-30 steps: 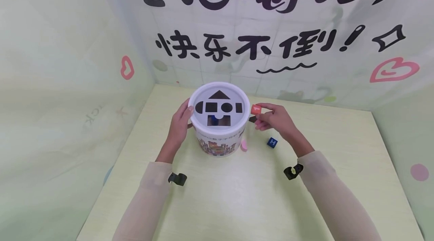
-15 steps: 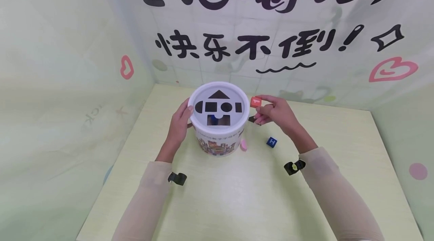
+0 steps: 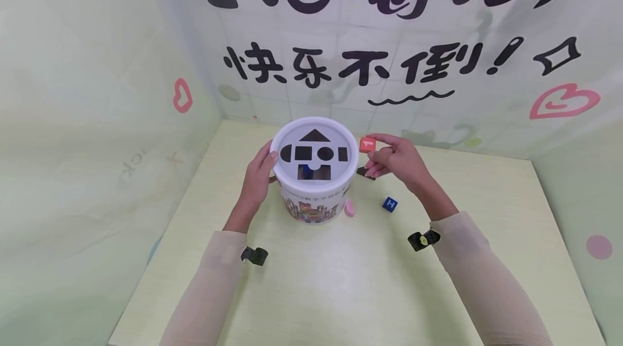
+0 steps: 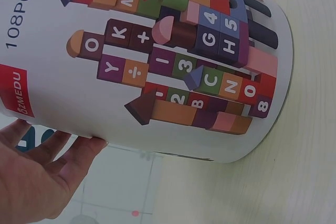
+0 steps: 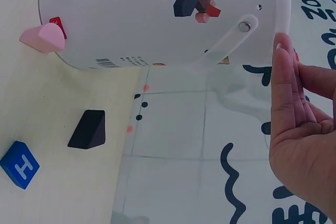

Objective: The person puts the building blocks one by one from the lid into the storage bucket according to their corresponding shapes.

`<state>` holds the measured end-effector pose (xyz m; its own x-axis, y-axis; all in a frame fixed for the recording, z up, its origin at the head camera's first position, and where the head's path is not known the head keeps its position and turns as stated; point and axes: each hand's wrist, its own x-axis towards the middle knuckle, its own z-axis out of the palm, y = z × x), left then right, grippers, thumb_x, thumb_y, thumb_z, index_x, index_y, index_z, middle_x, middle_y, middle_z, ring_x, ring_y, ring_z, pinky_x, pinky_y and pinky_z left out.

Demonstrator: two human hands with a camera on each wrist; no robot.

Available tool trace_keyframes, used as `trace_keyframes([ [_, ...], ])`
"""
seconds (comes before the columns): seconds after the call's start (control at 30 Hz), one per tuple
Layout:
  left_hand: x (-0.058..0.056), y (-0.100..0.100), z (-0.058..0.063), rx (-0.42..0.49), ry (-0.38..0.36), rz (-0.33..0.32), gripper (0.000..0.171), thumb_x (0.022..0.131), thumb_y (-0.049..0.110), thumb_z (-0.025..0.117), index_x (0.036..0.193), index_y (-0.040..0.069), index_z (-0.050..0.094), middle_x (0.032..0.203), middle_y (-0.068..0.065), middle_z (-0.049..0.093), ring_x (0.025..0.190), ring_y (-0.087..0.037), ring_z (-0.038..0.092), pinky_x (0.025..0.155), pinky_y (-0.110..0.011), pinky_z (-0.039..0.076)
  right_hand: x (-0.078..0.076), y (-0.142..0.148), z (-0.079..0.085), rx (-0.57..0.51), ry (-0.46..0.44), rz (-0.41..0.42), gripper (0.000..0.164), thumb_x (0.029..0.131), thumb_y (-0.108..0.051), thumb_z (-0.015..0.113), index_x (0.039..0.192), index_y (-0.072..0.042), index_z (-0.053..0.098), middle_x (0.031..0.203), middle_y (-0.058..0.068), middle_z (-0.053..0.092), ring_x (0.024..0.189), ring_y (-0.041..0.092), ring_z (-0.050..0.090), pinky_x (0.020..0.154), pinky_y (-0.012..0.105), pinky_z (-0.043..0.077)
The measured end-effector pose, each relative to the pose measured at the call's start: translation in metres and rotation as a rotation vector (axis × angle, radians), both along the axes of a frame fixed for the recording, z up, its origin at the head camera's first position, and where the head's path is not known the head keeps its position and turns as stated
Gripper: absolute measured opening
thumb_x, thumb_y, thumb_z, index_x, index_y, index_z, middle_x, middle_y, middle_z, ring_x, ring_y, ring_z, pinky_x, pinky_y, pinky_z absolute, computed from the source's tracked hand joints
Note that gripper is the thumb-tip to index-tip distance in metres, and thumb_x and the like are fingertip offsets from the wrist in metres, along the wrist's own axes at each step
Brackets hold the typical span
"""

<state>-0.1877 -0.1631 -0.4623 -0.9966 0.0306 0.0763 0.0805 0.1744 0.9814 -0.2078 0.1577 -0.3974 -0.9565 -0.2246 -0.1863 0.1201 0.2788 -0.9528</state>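
A white bucket [image 3: 313, 205] stands upright, its lid [image 3: 316, 124] cut with several shaped holes. My left hand [image 3: 255, 178] grips its left side, thumb on the lid's rim; in the left wrist view its fingertips touch the printed wall. Just right of the lid, my right hand [image 3: 396, 159] pinches a red number block [image 3: 367, 144] marked 1 between thumb and fingers. That block is mostly hidden behind the fingers in the right wrist view. Something blue shows through the large notched hole.
On the table [image 3: 311, 286], a pink rounded block [image 3: 350, 208] lies against the bucket's base. A blue block [image 3: 390, 204] marked H and a dark wedge-like block [image 5: 88, 129] lie to its right. A printed wall sheet [image 3: 340, 102] hangs behind.
My right hand has risen slightly toward the back with the red block, and the 1 on it has turned. The left hand and bucket have stayed in place.
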Motion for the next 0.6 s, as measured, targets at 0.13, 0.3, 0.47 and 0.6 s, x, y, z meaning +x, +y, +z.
trace_keyframes([
  [0.13,-0.001,0.0,-0.001,-0.004,0.001,0.003,0.054,0.1,0.049,0.043,0.149,0.026,0.041,0.14,-0.008,0.053,0.116,-0.029,0.058,0.089,-0.051,0.056,0.001,-0.002,0.004,-0.011,0.003,0.009,0.047,0.094,-0.011,0.062,0.139,-0.009,0.052,0.085,0.02,0.07,0.07,0.028,0.071,0.069,0.037,0.062],
  [0.3,-0.001,0.0,0.001,0.003,0.004,-0.001,0.053,0.101,0.047,0.043,0.149,0.024,0.041,0.14,-0.011,0.053,0.116,-0.031,0.058,0.089,-0.054,0.055,0.003,-0.008,0.009,-0.017,-0.001,0.014,0.046,0.094,-0.014,0.064,0.138,-0.011,0.054,0.084,0.018,0.071,0.069,0.027,0.071,0.07,0.038,0.062],
  [0.47,0.0,0.001,0.001,0.001,0.003,0.001,0.052,0.101,0.044,0.043,0.149,0.023,0.041,0.14,-0.013,0.053,0.116,-0.032,0.057,0.089,-0.056,0.054,0.003,-0.018,0.014,-0.023,-0.004,0.019,0.043,0.094,-0.014,0.065,0.136,-0.013,0.057,0.082,0.016,0.071,0.068,0.025,0.071,0.07,0.038,0.062],
  [0.6,0.0,0.001,0.0,0.0,0.0,0.006,0.052,0.101,0.044,0.043,0.149,0.023,0.041,0.14,-0.011,0.053,0.116,-0.032,0.058,0.089,-0.053,0.056,0.003,-0.024,0.017,-0.041,0.004,0.031,0.043,0.093,-0.012,0.064,0.135,-0.012,0.057,0.081,0.015,0.07,0.068,0.025,0.071,0.071,0.04,0.062],
])
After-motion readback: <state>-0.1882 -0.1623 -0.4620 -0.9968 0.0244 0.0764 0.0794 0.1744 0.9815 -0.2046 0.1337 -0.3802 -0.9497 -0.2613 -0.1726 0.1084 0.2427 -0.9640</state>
